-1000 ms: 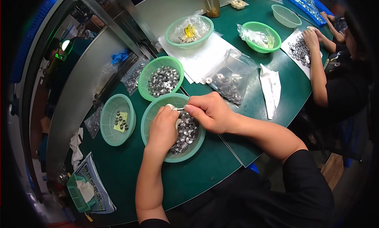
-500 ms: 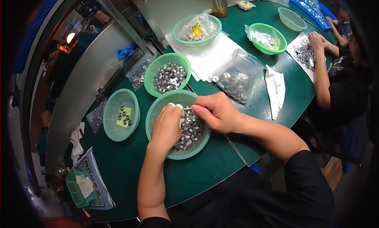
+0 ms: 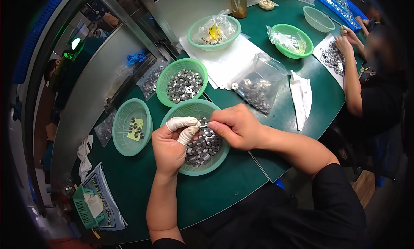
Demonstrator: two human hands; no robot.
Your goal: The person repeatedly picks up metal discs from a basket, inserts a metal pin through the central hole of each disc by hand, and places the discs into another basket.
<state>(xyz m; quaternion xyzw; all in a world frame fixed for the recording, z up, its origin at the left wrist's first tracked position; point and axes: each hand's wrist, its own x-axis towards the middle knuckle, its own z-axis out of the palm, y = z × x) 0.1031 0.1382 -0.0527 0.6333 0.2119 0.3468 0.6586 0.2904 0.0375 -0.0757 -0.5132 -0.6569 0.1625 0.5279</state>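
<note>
Both hands lifted slightly since half a second ago: left hand [image 3: 169, 145], finger cots extended, and right hand [image 3: 235, 127] pinching one small metal part [image 3: 202, 126] above green basket [image 3: 172, 119].

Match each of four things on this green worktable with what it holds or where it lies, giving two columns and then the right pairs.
Things:
1. basket under the hands
2. small basket at left
3. far basket
4. white cloth

States:
A. a bag with something yellow inside
B. a yellow note and a few metal parts
C. lying bare on the table
D. a heap of metal discs

Pairs: 1-D, 2-B, 3-A, 4-C
</note>
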